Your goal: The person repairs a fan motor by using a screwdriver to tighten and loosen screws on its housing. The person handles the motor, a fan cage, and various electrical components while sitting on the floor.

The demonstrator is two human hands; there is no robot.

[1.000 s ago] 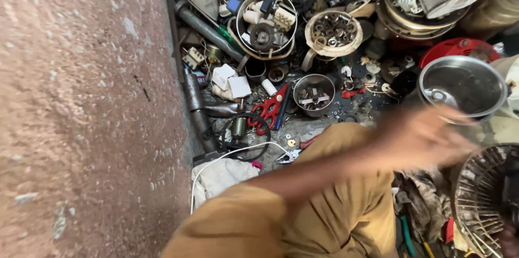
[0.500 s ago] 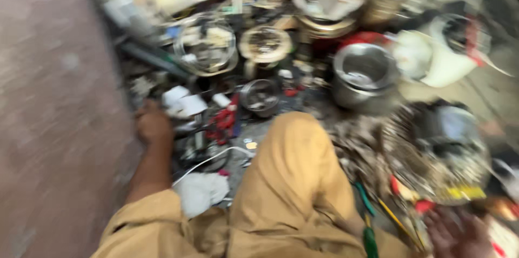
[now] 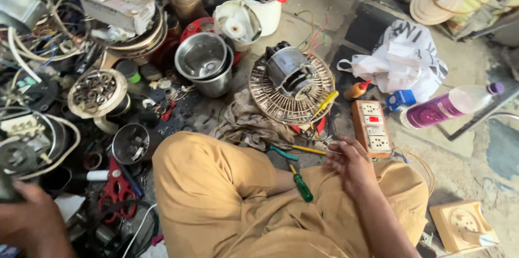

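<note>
I sit cross-legged in tan trousers (image 3: 216,193). My right hand (image 3: 351,163) rests over my right knee with its fingers curled on a thin wire (image 3: 316,182) that loops across the trousers. A green-handled screwdriver (image 3: 300,185) and a teal-handled tool (image 3: 284,152) lie just left of that hand. A switch-and-socket board (image 3: 373,125) sits right beside it. Beyond lies a fan motor (image 3: 289,71) on a round grille (image 3: 270,104), with a yellow-handled screwdriver (image 3: 327,101) on it. My left hand (image 3: 30,223) is low at the bottom left among clutter, touching something dark; its grip is hidden.
Red-handled snips (image 3: 116,187), a steel jar (image 3: 203,60), a white mixer base (image 3: 238,20) and tangled cables crowd the left. A white plastic bag (image 3: 403,58), a purple bottle (image 3: 438,109), a small orange bottle (image 3: 357,90) and a tan switch plate (image 3: 462,225) lie on the right.
The view has swung right. My left arm has drawn back from reaching across to the bottom left. My right hand has come into view over the knee.
</note>
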